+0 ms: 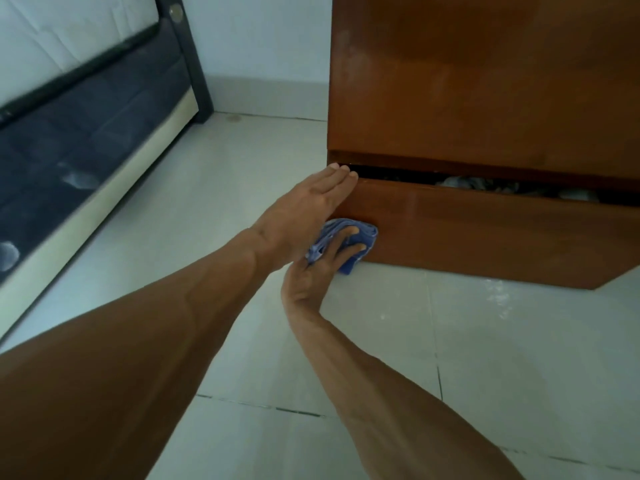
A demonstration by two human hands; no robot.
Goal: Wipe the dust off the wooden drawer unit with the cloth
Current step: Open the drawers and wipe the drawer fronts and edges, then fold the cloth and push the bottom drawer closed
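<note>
floor (485, 358) pale tiles | bed frame (194, 64) dark, left | mattress (69, 32) white | wall (270, 36) white

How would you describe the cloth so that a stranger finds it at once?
Find the brown wooden drawer unit standing on the pale tiled floor. At the lower left corner of its bottom drawer, the right hand holds a bunched cloth against the wood. It alone is light blue and crumpled.

No readable text, label, brand, number or sign appears on anything in view.
</note>
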